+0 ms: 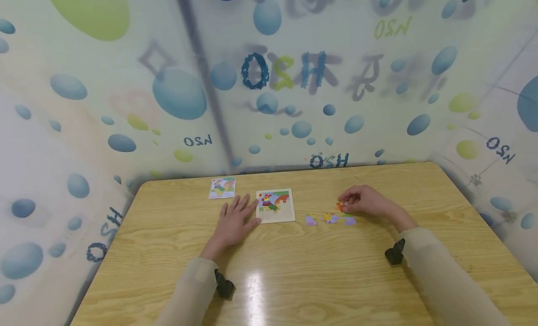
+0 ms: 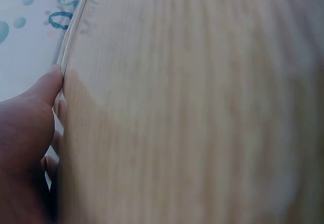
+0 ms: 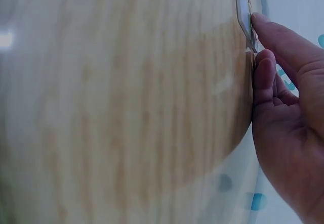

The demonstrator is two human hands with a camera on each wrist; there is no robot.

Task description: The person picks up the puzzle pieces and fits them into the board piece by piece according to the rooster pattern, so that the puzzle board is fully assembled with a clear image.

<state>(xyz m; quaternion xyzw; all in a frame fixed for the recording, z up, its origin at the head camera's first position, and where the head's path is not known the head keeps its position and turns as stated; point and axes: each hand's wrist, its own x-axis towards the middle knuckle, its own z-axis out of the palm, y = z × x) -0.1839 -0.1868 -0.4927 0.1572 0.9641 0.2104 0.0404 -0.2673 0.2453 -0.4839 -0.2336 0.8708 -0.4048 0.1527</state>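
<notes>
A square puzzle board [image 1: 275, 218] with a partly filled rooster picture lies on the wooden table. My left hand [image 1: 236, 223] rests flat to its left with fingers spread, thumb and fingertips at the board's edge. In the left wrist view, the left hand [image 2: 25, 128] appears at the far left. On the right, my right hand [image 1: 365, 202] pinches an orange puzzle piece [image 1: 340, 206] between thumb and fingers, low over the table. Loose puzzle pieces [image 1: 311, 220] in purple, yellow and green lie between board and right hand. The right wrist view shows that hand [image 3: 288, 87] from the side.
A small rooster picture card [image 1: 222, 188] lies at the back left of the table [image 1: 302, 274], beyond the left hand. Behind the table's far edge stands a wall [image 1: 235, 116] printed with blue and green dots and letters.
</notes>
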